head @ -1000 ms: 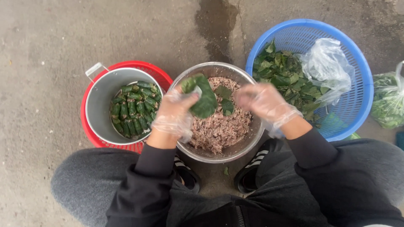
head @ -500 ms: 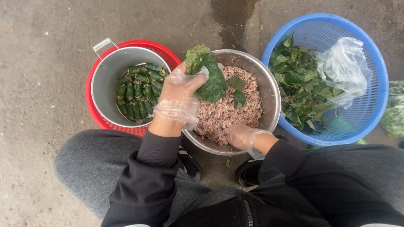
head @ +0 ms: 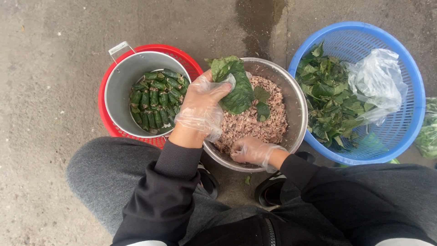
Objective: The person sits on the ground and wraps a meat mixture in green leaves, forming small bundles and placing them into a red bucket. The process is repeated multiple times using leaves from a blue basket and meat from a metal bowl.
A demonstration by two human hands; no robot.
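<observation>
Gloved left hand (head: 202,107) grasps a broad crinkled leaf (head: 236,86); right hand (head: 252,151) pinches grainy minced filling (head: 255,125).

Grey concrete floor (head: 54,68) under red basket (head: 105,119), steel bowl (head: 298,107), blue basket (head: 412,77).

The light is soft, even daylight from above, with no hard shadows; only a weak shade lies under the steel bowl (head: 298,114) and near the knees. The bowl rim and the clear plastic bag (head: 375,84) give mild glare. The picture is sharp in the middle, slightly soft at the edges.
</observation>
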